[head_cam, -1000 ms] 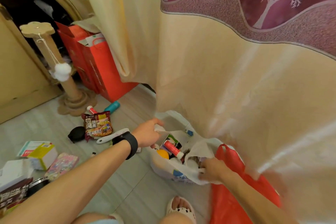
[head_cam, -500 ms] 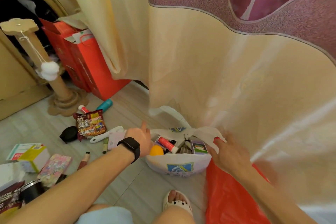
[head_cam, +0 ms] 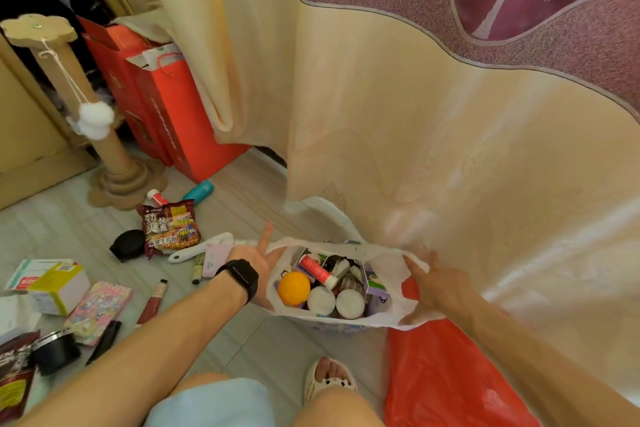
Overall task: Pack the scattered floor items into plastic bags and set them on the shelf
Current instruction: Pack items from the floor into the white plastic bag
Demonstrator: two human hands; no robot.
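Observation:
A white plastic bag (head_cam: 391,317) stands on the floor with its mouth pulled wide. Inside lie an orange ball (head_cam: 293,288), a red-and-white tube (head_cam: 314,270), two white round lids (head_cam: 349,303) and small boxes. My left hand (head_cam: 258,260), with a black watch on the wrist, holds the bag's left rim, index finger sticking up. My right hand (head_cam: 431,282) holds the right rim with fingers spread. A red plastic bag (head_cam: 446,388) lies flat below my right arm.
Loose items lie on the floor to the left: a noodle packet (head_cam: 171,229), a teal bottle (head_cam: 199,190), a white-handled tool (head_cam: 201,249), a yellow-topped box (head_cam: 59,284), a dark red tube (head_cam: 152,302), a black cup (head_cam: 55,354). A scratching post (head_cam: 114,163), red gift bags (head_cam: 180,121) and a curtain (head_cam: 381,107) stand behind.
Both hands have drawn the bag's rim apart, so its mouth now gapes wide and the contents show. The view has dropped closer over the bag.

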